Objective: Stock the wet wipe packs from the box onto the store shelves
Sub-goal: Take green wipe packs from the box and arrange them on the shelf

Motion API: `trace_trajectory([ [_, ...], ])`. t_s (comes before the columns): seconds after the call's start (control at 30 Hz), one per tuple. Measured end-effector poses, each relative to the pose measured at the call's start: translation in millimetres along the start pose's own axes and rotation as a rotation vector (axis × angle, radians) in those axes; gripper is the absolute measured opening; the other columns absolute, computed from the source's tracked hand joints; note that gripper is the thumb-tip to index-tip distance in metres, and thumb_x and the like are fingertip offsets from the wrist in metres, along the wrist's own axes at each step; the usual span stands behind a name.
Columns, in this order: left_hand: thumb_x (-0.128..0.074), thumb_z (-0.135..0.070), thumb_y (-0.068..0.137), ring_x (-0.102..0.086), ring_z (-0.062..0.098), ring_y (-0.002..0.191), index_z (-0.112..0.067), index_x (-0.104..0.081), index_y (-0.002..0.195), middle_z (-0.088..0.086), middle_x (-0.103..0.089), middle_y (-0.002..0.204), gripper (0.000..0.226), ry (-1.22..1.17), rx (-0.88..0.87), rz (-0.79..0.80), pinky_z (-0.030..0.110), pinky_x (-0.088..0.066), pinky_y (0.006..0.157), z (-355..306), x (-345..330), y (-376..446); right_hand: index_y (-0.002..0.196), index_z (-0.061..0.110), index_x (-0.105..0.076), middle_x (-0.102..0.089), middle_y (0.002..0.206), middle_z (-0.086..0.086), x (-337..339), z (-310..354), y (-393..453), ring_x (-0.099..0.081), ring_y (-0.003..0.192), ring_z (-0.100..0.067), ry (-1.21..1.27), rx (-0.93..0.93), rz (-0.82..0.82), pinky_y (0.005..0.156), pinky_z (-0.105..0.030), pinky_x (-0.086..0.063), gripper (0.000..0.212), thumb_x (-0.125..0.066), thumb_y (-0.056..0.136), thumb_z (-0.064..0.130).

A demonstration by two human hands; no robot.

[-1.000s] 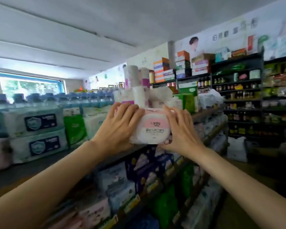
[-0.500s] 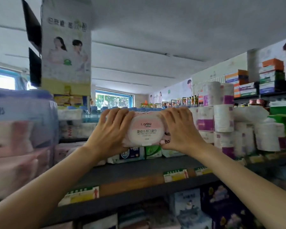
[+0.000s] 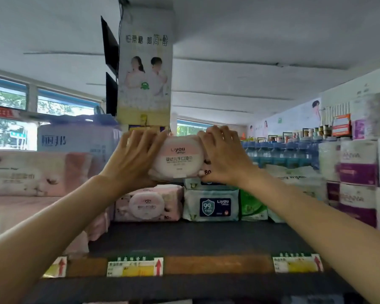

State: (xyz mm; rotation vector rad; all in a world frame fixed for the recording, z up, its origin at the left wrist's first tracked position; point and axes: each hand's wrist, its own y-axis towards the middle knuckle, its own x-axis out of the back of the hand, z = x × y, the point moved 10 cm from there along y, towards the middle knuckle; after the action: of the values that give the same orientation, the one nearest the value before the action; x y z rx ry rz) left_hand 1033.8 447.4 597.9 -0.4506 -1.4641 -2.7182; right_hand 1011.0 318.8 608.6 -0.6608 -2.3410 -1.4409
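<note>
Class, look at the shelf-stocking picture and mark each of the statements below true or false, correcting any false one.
1. Both hands hold the pink wipe pack. True: the left hand and the right hand grip its ends.
2. The held pack already rests on the bare shelf board. False: it is held up above another pink pack.
3. A blue-labelled pack lies right of that lower pink pack. True.
4. Toilet roll packs stand at the far left. False: they stand at the far right.
5. The shelf edge carries no price tags. False: a price tag shows there.

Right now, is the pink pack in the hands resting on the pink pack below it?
Cannot tell: in the head view the held pack sits just above the shelved pack, its lower edge blurred.
</note>
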Motion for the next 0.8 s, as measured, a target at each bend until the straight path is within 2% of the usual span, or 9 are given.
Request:
trace_trajectory([
  [0.1, -0.075, -0.067, 0.036, -0.046, 0.033, 0.091, -0.009, -0.028, 0.136, 0.015, -0.044, 0.115, 0.125, 0.071, 0.036, 0.259, 0.044, -0.048, 0.071, 11, -42, -26, 0.137, 0.010, -0.029, -0.036, 0.132, -0.011, -44, 36, 14, -0.034, 0.121, -0.028, 0.086, 0.092, 0.105, 0.102, -0.039, -0.032, 0.098, -0.067, 0.065, 0.064],
  [0.2, -0.068, -0.061, 0.064, -0.037, 0.031, 0.120, -0.015, 0.007, 0.146, 0.010, -0.022, 0.139, 0.120, 0.135, -0.024, 0.663, 0.043, -0.038, 0.096, 9, -95, -62, 0.136, 0.009, -0.028, -0.033, 0.134, -0.013, -94, 77, 12, -0.034, 0.121, -0.030, 0.089, 0.195, 0.258, 0.100, -0.038, -0.033, 0.098, -0.069, 0.065, 0.062],
  [0.27, -0.066, -0.043, 0.078, -0.030, 0.029, 0.130, -0.020, 0.007, 0.148, 0.008, -0.019, 0.145, 0.103, 0.041, -0.001, 0.912, 0.041, -0.032, 0.108, 4, -125, -89, 0.139, 0.010, -0.021, -0.027, 0.138, -0.015, -124, 106, 1, -0.032, 0.124, -0.033, 0.057, 0.270, 0.371, 0.100, -0.042, -0.033, 0.103, -0.072, 0.064, 0.059],
  [0.3, -0.065, -0.037, 0.080, -0.028, 0.029, 0.133, -0.021, 0.006, 0.148, 0.007, -0.020, 0.147, 0.100, 0.012, 0.000, 0.975, 0.042, -0.029, 0.111, 1, -133, -94, 0.140, 0.011, -0.019, -0.025, 0.139, -0.015, -132, 117, -3, -0.032, 0.123, -0.033, 0.034, 0.307, 0.400, 0.098, -0.043, -0.034, 0.106, -0.072, 0.062, 0.061],
  [0.4, -0.076, -0.048, 0.067, -0.026, 0.030, 0.134, -0.023, 0.005, 0.149, 0.005, -0.022, 0.152, 0.117, 0.005, -0.012, 1.111, 0.041, -0.025, 0.113, 3, -146, -101, 0.140, 0.015, -0.019, -0.028, 0.133, -0.013, -142, 122, -1, -0.034, 0.120, -0.031, 0.117, 0.367, 0.472, 0.095, -0.044, -0.039, 0.111, -0.072, 0.057, 0.068],
  [0.47, -0.077, -0.049, 0.065, -0.028, 0.029, 0.132, -0.027, 0.000, 0.149, 0.003, -0.027, 0.151, 0.116, 0.021, -0.010, 1.135, 0.042, -0.029, 0.111, 5, -146, -101, 0.141, 0.019, -0.020, -0.029, 0.131, -0.011, -146, 119, 2, -0.035, 0.119, -0.030, 0.236, 0.373, 0.565, 0.097, -0.044, -0.041, 0.109, -0.072, 0.058, 0.066],
  [0.63, -0.068, -0.030, 0.079, -0.033, 0.029, 0.131, -0.023, -0.023, 0.142, 0.006, -0.039, 0.144, 0.078, 0.070, 0.007, 1.017, 0.043, -0.033, 0.108, 2, -136, -98, 0.137, 0.020, -0.032, -0.036, 0.127, -0.009, -138, 124, 4, -0.042, 0.115, -0.025, 0.334, 0.336, 0.600, 0.093, -0.035, -0.041, 0.093, -0.076, 0.064, 0.055],
  [0.73, -0.069, -0.036, 0.078, -0.035, 0.028, 0.131, -0.022, -0.025, 0.143, 0.005, -0.037, 0.145, 0.080, -0.026, 0.001, 1.053, 0.043, -0.032, 0.107, -8, -116, -94, 0.130, 0.018, -0.043, -0.040, 0.125, -0.005, -120, 107, 1, -0.044, 0.106, -0.017, 0.409, 0.264, 0.608, 0.086, -0.026, -0.039, 0.063, -0.072, 0.078, 0.038],
  [0.8, -0.066, -0.040, 0.081, -0.036, 0.027, 0.131, -0.022, -0.026, 0.144, 0.005, -0.035, 0.146, 0.076, -0.116, -0.021, 0.975, 0.045, -0.031, 0.106, -26, -95, -78, 0.123, 0.015, -0.050, -0.042, 0.123, -0.004, -99, 84, -5, -0.044, 0.101, -0.014, 0.405, 0.195, 0.541, 0.083, -0.025, -0.038, 0.043, -0.064, 0.086, 0.030],
])
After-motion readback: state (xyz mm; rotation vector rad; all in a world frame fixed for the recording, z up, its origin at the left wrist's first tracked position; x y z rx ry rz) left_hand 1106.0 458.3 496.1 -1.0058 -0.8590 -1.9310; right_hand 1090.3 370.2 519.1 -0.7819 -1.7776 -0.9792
